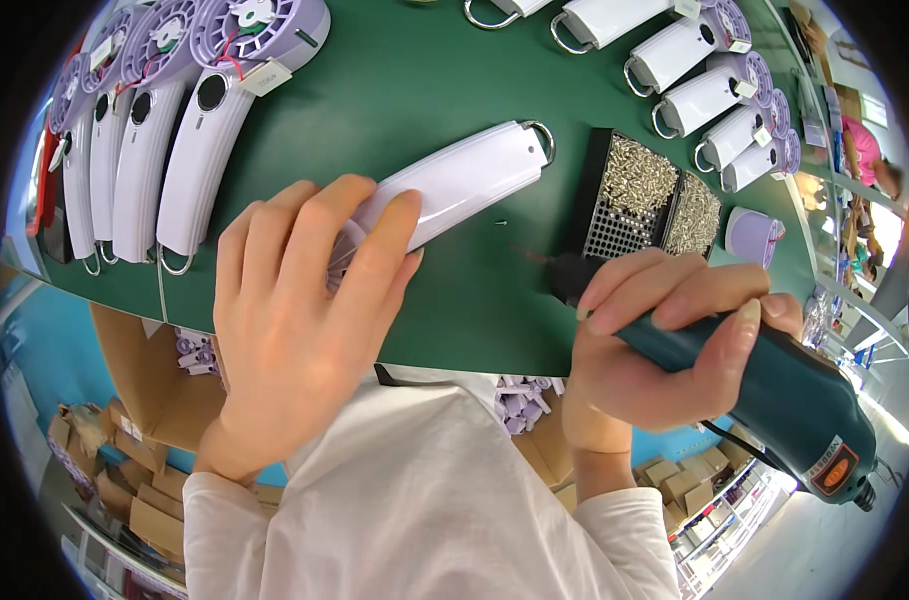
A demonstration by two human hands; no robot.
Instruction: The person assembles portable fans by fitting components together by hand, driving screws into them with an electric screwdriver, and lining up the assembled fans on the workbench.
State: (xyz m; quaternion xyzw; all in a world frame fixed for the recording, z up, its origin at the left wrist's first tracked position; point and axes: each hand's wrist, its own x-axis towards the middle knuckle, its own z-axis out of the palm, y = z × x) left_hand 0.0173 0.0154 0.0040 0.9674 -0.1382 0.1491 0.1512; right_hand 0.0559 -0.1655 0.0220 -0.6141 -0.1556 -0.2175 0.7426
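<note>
So the bench is a dark green table (pixel 414 90), front edge curving across the bottom. A white fan handle (pixel 454 185) with a metal loop lies near the middle, tilted, with one tiny loose screw (pixel 501 222) just beside it. To its right sits a black perforated screw tray (pixel 642 200) full of silvery screws. A row of lavender handheld fans (pixel 164 120) lies at the far left, more white handles (pixel 694 70) along the top right, and a small lavender part (pixel 752 235) sits just right of the tray.
</note>
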